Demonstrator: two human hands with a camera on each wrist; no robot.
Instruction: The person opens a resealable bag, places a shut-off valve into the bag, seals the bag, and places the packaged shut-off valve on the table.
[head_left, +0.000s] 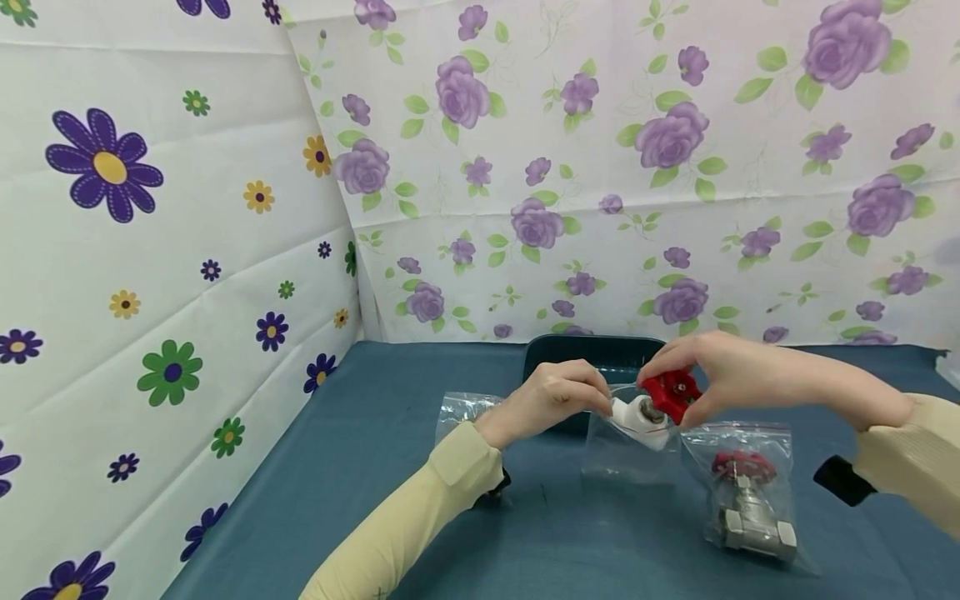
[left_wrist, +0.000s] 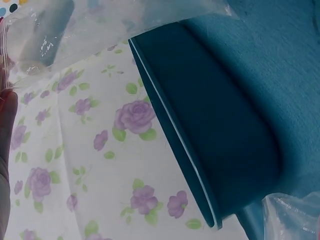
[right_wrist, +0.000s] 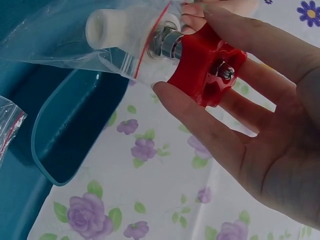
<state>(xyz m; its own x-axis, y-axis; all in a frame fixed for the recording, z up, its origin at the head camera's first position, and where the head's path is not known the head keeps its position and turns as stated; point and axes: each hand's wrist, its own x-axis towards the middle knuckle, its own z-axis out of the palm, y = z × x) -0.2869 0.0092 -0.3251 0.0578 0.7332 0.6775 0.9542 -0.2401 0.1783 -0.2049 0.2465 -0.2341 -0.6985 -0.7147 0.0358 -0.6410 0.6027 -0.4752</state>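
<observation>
A valve with a red handwheel (head_left: 672,393) and a white body (right_wrist: 107,29) is partly inside a clear zip bag (head_left: 626,467). My right hand (head_left: 716,377) grips the handwheel, thumb and fingers around its rim in the right wrist view. The metal stem passes through the bag's mouth, by the red zip line, while the white body is still within the plastic. My left hand (head_left: 558,396) pinches the bag at its upper left edge. In the left wrist view only a strip of that hand (left_wrist: 6,130) shows, beside the bag's plastic.
Behind the hands stands a dark teal bin (head_left: 536,354). On the blue cloth at right lies a bagged metal valve (head_left: 753,517) with a red handwheel. Another clear bag (head_left: 461,408) is partly hidden behind my left forearm. Flowered cloth (head_left: 525,167) hangs at the back.
</observation>
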